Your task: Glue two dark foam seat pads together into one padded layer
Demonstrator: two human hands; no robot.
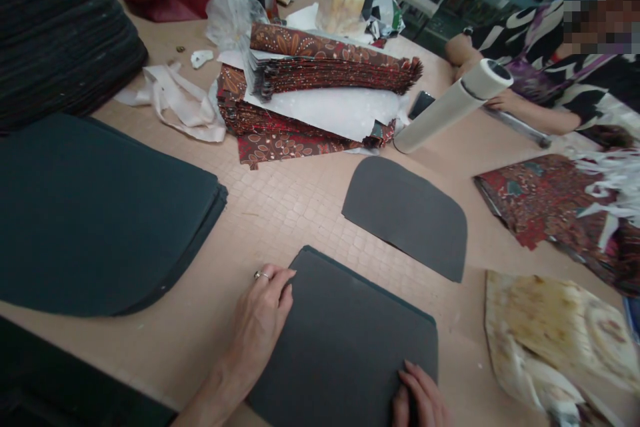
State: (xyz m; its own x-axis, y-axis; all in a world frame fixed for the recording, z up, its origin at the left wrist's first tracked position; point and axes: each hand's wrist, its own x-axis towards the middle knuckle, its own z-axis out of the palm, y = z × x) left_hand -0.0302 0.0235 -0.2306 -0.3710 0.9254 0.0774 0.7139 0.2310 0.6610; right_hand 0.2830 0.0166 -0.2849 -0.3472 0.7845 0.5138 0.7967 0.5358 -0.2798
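A dark grey panel (345,333) lies on the table in front of me, over a dark green sheet whose edge (370,279) shows along its far side. At the panel's left edge, near the far corner, my left hand (263,320) has its bent fingers closed on the rim; a ring is on one finger. My right hand (423,397) rests on the panel near its right side, thumb and fingers apart, partly cut off by the frame. Beyond the panel lies a smaller grey piece (407,217) with rounded corners.
Dark green sheets (100,213) are stacked at left, below a tall black pile (60,40). Patterned folded fabric (330,73) lies at the back beside a white tube (450,107). A stained, yellowed object (550,333) sits at right. Another person's arm (535,110) is across the table.
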